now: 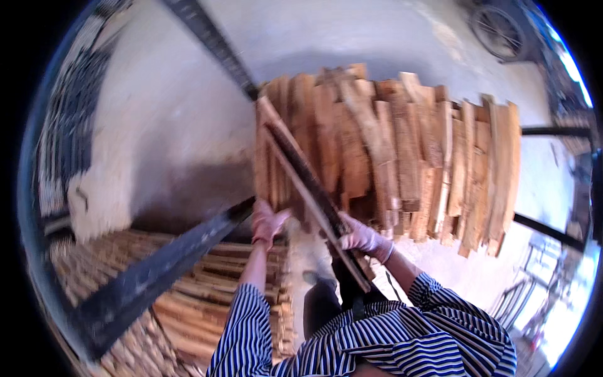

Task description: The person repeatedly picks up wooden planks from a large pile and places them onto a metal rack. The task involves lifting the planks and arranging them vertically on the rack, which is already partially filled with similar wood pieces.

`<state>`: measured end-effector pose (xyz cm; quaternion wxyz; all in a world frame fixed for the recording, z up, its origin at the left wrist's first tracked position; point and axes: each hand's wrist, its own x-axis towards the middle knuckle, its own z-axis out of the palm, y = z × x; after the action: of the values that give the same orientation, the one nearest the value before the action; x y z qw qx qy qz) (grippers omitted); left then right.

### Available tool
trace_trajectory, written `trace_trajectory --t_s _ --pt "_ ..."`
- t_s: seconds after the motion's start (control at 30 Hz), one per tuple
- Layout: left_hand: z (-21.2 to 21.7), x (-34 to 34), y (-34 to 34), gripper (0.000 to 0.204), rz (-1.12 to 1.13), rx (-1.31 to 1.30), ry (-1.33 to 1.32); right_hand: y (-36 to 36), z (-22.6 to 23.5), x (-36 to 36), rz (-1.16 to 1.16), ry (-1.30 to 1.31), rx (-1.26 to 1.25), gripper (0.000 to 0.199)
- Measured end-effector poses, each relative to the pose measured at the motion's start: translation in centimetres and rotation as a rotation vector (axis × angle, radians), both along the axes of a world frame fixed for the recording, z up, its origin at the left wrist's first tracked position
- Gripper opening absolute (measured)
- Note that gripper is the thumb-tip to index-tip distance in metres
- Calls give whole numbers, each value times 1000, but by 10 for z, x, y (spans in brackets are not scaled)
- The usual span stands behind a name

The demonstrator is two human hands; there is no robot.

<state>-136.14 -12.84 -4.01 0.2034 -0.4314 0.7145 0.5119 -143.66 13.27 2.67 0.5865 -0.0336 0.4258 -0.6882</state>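
One long narrow board [314,188] slants from the row's far left corner toward the wearer's body. The right hand [364,239] is closed around its nearer part, apparently to steer it. The gloved left hand [269,224] is half open, thumb apart, at the near left end of the row of boards [405,151]; blur prevents confirming contact. These boards lie side by side, seemingly so that dark bars [548,231] bear them.
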Motion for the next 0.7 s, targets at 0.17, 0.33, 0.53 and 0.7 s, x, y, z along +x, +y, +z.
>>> trace_trajectory --t_s 0.17,0.33,0.53,0.7 --pt "-72 5 -38 73 -503 -175 -136 60 -51 27 -138 -215 -33 110" --pt "-78 7 -46 67 -575 -37 31 70 -53 17 -7 -28 97 112" --pt "-88 57 -69 52 -59 213 359 32 11 2 -79 53 37 103" --pt "54 63 45 109 -94 308 287 20 -9 19 -151 303 197 105"
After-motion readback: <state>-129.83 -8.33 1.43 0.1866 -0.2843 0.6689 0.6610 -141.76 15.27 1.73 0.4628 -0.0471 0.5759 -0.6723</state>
